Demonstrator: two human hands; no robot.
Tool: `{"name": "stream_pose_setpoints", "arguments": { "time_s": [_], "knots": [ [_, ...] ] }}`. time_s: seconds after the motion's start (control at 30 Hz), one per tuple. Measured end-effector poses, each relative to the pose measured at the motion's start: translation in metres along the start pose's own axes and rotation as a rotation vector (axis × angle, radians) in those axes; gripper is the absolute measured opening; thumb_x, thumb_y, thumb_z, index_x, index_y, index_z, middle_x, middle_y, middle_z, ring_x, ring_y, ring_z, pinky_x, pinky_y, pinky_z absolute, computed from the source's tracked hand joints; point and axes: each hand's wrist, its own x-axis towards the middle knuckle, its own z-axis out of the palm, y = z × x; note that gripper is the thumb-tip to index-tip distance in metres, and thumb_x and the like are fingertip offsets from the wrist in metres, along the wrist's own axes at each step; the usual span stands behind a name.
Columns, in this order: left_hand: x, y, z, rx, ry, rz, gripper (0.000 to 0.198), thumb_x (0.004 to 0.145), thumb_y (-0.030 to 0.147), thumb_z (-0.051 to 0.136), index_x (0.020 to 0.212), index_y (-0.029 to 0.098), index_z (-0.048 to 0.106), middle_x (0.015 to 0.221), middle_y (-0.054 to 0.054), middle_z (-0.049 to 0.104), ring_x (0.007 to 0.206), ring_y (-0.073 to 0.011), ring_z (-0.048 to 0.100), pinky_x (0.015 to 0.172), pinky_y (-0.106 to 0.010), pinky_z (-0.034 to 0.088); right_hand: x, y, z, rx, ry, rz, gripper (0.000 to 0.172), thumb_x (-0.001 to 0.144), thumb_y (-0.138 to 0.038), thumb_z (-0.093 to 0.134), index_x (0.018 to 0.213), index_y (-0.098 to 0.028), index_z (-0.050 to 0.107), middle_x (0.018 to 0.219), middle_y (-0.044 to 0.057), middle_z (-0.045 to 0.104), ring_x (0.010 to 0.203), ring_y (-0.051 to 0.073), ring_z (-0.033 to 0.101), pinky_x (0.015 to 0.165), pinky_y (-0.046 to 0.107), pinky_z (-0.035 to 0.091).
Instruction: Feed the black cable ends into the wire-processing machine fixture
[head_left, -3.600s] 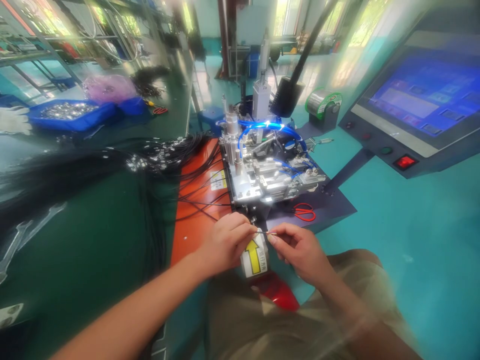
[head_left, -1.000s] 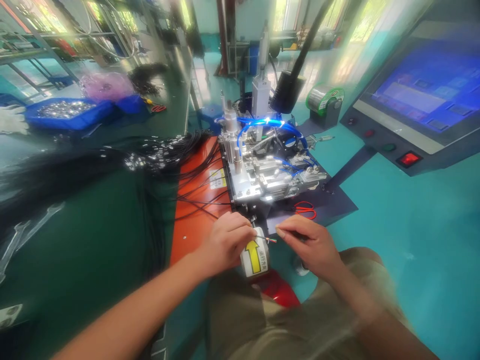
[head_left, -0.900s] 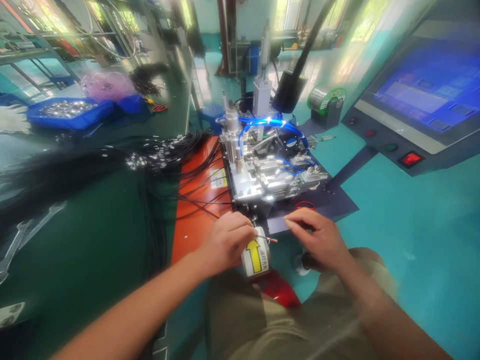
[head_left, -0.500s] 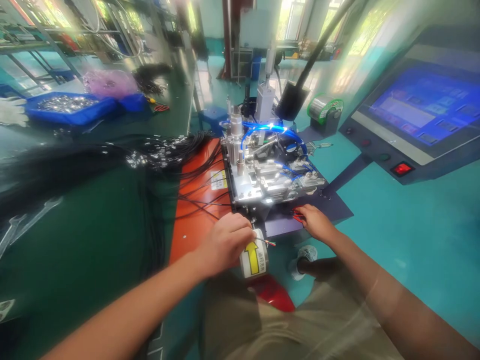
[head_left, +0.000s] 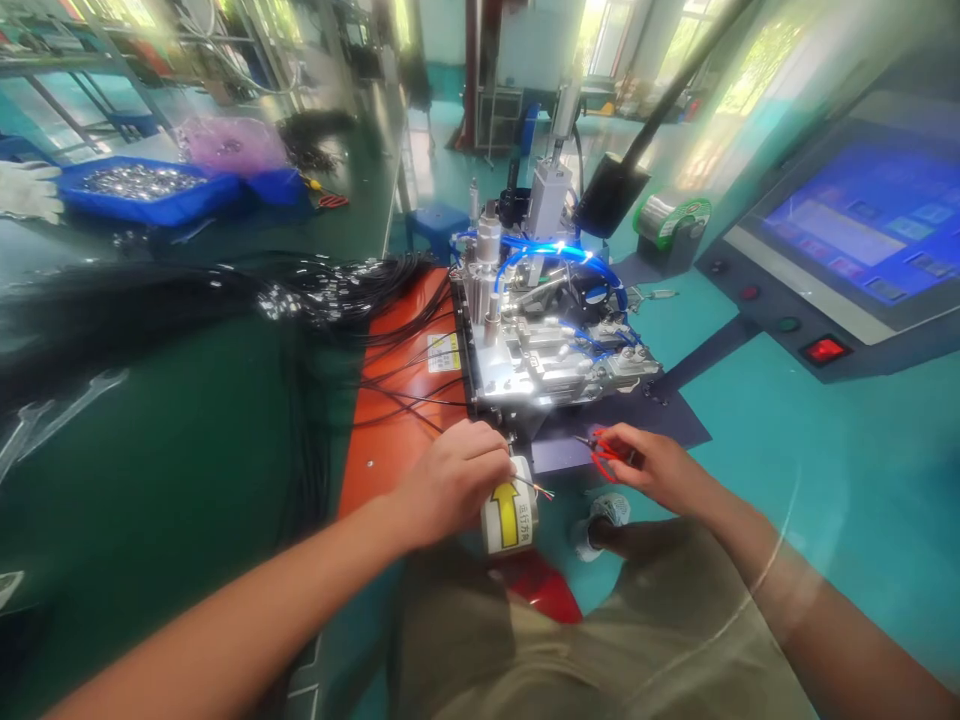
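My left hand [head_left: 466, 482] is closed on a black cable [head_left: 523, 480], whose stripped end shows several thin coloured wires [head_left: 545, 492] poking out to the right. Just below that hand is a white roller [head_left: 508, 520] with a yellow arrow label. In my right hand [head_left: 651, 462] is a pair of red-handled scissors [head_left: 604, 458], the fingers curled around the handles. Their small pointed tip faces left, over the dark machine plate [head_left: 559, 455]. The silver machine [head_left: 544, 350] with blue air tubes stands just beyond both hands.
Black cables [head_left: 322, 290] lie in a bundle across the green table [head_left: 187, 430] and over the orange panel [head_left: 405, 400]. Wrenches [head_left: 67, 415] rest at left. A blue tray [head_left: 161, 210] holds small metal parts. At right are a touch screen [head_left: 870, 225] and a solder spool [head_left: 667, 222].
My right hand has lifted the red-handled scissors off the dark plate, and more of them shows. My left hand stays in place with the cable. The view has shifted slightly.
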Motion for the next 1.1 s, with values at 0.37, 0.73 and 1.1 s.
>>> {"name": "stream_pose_setpoints", "arguments": {
  "time_s": [0.37,0.73,1.1],
  "knots": [
    [0.001,0.000,-0.003,-0.005,-0.016,0.012,0.015,0.091,0.010,0.047,0.081,0.018,0.055,0.082,-0.005,0.060,0.076,-0.0164,0.049,0.071,-0.031,0.039,-0.013,-0.054,-0.014,-0.079,0.043,-0.424,0.024,0.084,-0.038,0.071,0.102,-0.024,0.063,0.101,0.003,0.067,0.090,0.021,0.058,0.078,0.033,0.037],
    [0.002,0.000,-0.002,-0.001,0.001,0.026,0.016,0.091,0.009,0.046,0.081,0.017,0.056,0.083,-0.005,0.061,0.077,-0.0165,0.048,0.069,-0.031,0.039,-0.008,-0.054,-0.013,-0.134,0.007,-0.471,0.008,0.088,-0.025,0.067,0.095,-0.023,0.063,0.085,-0.002,0.064,0.074,0.014,0.052,0.071,0.030,0.031],
    [0.001,0.001,-0.003,-0.002,-0.008,0.018,0.014,0.091,0.010,0.047,0.082,0.017,0.056,0.083,-0.005,0.061,0.077,-0.0166,0.049,0.070,-0.031,0.039,0.001,-0.058,-0.007,-0.160,0.039,-0.551,0.008,0.088,-0.026,0.068,0.094,-0.022,0.064,0.084,-0.002,0.065,0.073,0.013,0.053,0.068,0.029,0.029]
  ]
}}
